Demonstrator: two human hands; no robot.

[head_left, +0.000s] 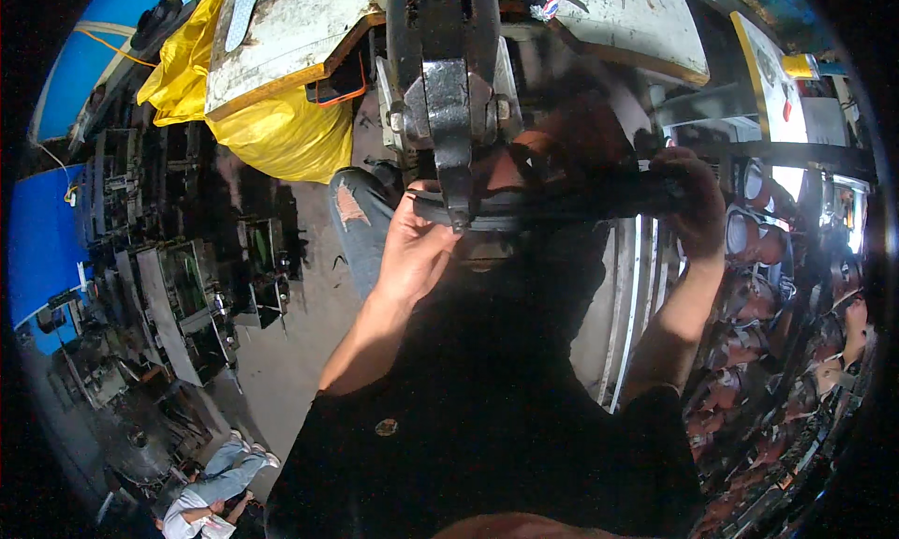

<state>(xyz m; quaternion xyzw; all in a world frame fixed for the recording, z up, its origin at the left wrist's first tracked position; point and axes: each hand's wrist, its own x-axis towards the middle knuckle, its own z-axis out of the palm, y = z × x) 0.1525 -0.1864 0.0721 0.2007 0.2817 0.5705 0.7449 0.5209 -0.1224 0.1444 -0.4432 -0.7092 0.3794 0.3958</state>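
A long black piece, perhaps leather, stretches sideways between my two hands in front of my chest. Its exact kind is hard to make out in the shadow. My left hand pinches the piece's left end, thumb and fingers closed on it. At the other end, my right hand is wrapped round it, partly in shade. A black metal machine arm comes down from the top middle. Its narrow tip meets or overlaps the piece right beside my left fingers; whether it presses on it I cannot tell.
Worn white tabletops with wooden edges flank the machine arm. A yellow bag hangs below the left one. Racks with brown shoe-like items line the right side. Metal frames stand left; another person is at lower left.
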